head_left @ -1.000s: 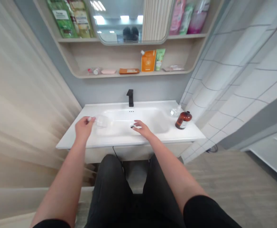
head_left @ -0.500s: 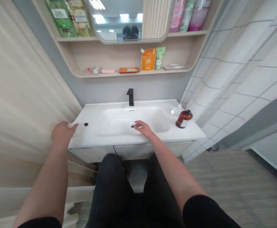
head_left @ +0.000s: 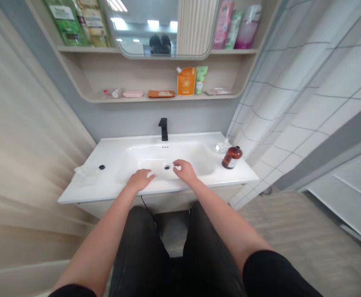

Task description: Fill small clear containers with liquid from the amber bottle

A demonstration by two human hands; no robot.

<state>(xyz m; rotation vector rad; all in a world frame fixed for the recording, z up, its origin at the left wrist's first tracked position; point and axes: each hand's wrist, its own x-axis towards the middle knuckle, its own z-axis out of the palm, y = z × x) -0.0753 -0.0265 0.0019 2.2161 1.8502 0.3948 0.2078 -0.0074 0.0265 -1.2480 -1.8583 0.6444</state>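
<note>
Head view: The camera looked down at a white sink (head_left: 199, 156) set in a long white counter (head_left: 110, 182).
Left hand: The left hand (head_left: 141, 180) was over the front edge of the sink, toward its left side. Its grip was wide, with the thumb well away from the fingers.
Right hand: The right hand (head_left: 184, 171) was over the sink, just right of the drain hole (head_left: 167, 167). Its thumb and finger curled toward each other with a narrow gap. It was a bit blurry there, so I could not tell if something tiny was pinched between them.
Sink: It sat between the counter's two ends, with the drain hole between the two hands.
Tap: A black tap (head_left: 164, 131) stood behind the sink, near the middle.
Left end: A see-through bottle (head_left: 85, 177) was on the counter near the curtain (head_left: 29, 165). A small black cap (head_left: 101, 167) was just to its right.
Right end: A brown bottle (head_left: 231, 157) with a pale label was near a clear pump bottle (head_left: 222, 147).
Shelf: On the low shelf (head_left: 162, 100), an orange pouch (head_left: 186, 81) stood beside a green tube (head_left: 201, 80). A pink box (head_left: 133, 94) and a flat orange pack (head_left: 161, 94) were to their left.
</note>
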